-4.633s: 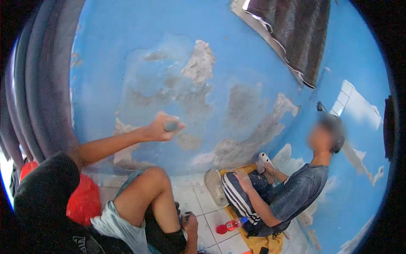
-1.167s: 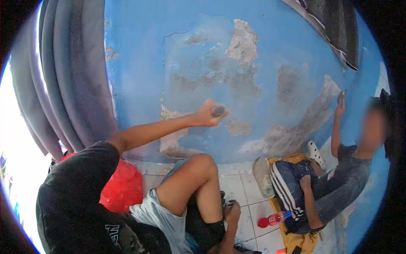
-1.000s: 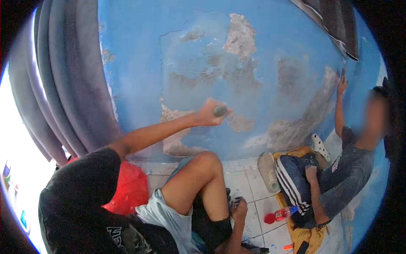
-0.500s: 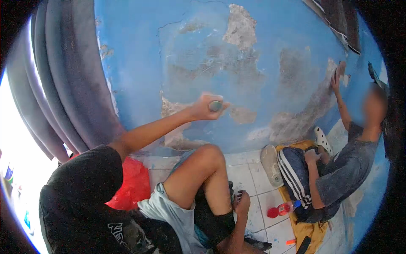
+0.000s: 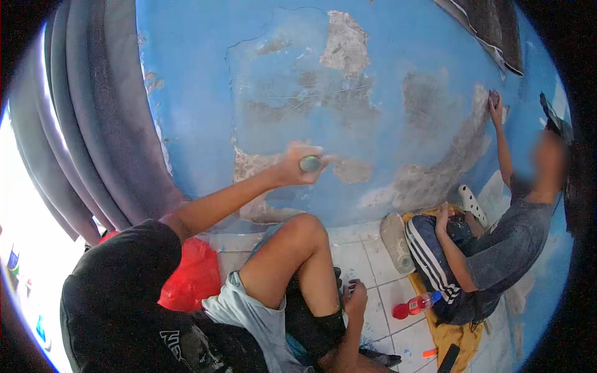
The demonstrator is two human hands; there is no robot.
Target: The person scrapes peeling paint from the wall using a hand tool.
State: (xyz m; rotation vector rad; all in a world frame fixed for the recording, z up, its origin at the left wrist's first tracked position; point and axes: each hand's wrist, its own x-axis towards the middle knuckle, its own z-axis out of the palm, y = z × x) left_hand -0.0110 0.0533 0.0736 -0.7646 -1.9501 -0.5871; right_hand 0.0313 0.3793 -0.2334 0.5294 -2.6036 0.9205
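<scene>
One handle is gripped by the left hand above the wall's bottom edge; right hand — grip cannot be told.

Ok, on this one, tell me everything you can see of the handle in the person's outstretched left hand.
The handle shows mostly as a rounded end, dull grey-green with a paler sheen, pointing toward the camera. The left hand is closed around it and hides the rest. It is held out in front of the blue wall. Its material is hard to tell, and its far end, including whether that touches the wall, is hidden.
</scene>
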